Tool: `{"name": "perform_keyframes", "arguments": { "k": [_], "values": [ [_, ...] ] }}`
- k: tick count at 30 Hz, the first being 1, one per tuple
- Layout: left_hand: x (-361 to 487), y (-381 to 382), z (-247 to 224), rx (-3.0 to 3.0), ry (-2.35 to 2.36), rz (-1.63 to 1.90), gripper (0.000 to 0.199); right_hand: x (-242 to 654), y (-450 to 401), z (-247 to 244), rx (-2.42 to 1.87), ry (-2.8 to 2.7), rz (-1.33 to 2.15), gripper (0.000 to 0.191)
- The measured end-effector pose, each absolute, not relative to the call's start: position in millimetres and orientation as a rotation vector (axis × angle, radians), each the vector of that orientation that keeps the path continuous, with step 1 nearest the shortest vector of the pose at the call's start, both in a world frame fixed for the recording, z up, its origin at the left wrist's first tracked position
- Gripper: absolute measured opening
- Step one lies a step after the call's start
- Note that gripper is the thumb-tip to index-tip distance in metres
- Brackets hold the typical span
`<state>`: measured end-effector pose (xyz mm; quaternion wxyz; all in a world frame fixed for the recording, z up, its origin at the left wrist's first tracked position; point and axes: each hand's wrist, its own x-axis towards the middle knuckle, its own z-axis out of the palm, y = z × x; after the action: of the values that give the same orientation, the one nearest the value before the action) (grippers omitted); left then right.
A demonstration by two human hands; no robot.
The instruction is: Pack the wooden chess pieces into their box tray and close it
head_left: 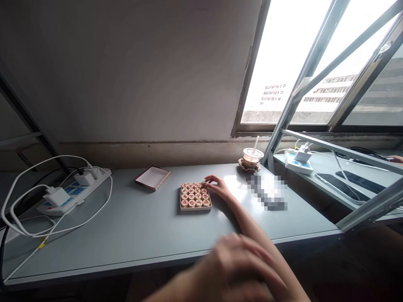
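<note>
A shallow square box [195,209] on the desk holds rows of round wooden pieces [191,203] with red characters. At its back right corner, my right hand [216,186] has its fingertips closed on one round piece [204,184]. Nearer the camera, in front of the desk's edge and over my right forearm, my left hand [239,268] is smeared by motion; its fingers are blurred and no object shows in it. An open box lid [153,177] lies to the left of the box, farther back.
On the left stands a power strip [78,191] with chargers and looping white cables. A drink cup [252,157] with a straw sits at the back right, near a pixelated object [269,193] and a metal frame [291,100]. Beyond it, another person's hand [396,159] shows.
</note>
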<state>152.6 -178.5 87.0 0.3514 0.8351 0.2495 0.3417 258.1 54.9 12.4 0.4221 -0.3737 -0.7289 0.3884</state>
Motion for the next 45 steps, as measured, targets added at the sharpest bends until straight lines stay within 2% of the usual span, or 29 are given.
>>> {"name": "perform_keyframes", "arguments": {
  "k": [3, 5, 7, 9, 12, 16, 22, 27, 33, 37, 39, 42, 45],
  "values": [
    [91, -107, 88, 2.012, 1.097, 1.303, 0.032, 264, 59, 13, -1.002, -1.714, 0.978, 0.033],
    [47, -59, 76, 1.936, 1.441, 1.446, 0.031, 270, 63, 10, -1.07, -1.696, 0.989, 0.032],
    [11, -21, 55, 1.895, 1.67, 1.393, 0.029, 274, 66, 6, -1.177, -1.773, 0.927, 0.028],
    [-13, 4, 29, 1.868, 1.771, 1.26, 0.029, 276, 69, 2, -1.321, -1.887, 0.698, 0.024],
    [-25, 24, -6, 1.999, 1.696, 1.207, 0.03, 275, 70, 4, -1.39, -1.954, 0.334, 0.029],
    [-22, 30, -28, 2.03, 1.618, 1.107, 0.037, 272, 60, 21, -1.159, -2.139, 0.495, 0.024],
    [-20, 24, -29, 2.065, 1.668, 0.999, 0.035, 272, 40, 37, -0.972, -2.356, 0.843, 0.027],
    [-21, 21, -26, 2.07, 1.614, 0.95, 0.035, 271, 45, 30, -0.932, -2.219, 0.864, 0.023],
    [-18, 16, -21, 2.111, 1.619, 0.94, 0.038, 273, 48, 31, -0.899, -2.041, 1.05, 0.023],
    [-16, 13, -18, 2.101, 1.634, 0.893, 0.037, 289, 53, 33, -1.04, -1.966, 1.078, 0.027],
    [-16, 12, -18, 2.11, 1.637, 0.893, 0.036, 296, 58, 29, -1.2, -2.04, 1.009, 0.028],
    [-15, 12, -19, 2.137, 1.634, 0.905, 0.036, 299, 64, 18, -1.415, -2.121, 0.641, 0.027],
    [-16, 12, -19, 2.161, 1.643, 0.902, 0.035, 294, 66, 12, -1.439, -2.111, 0.367, 0.025]
  ]
}}
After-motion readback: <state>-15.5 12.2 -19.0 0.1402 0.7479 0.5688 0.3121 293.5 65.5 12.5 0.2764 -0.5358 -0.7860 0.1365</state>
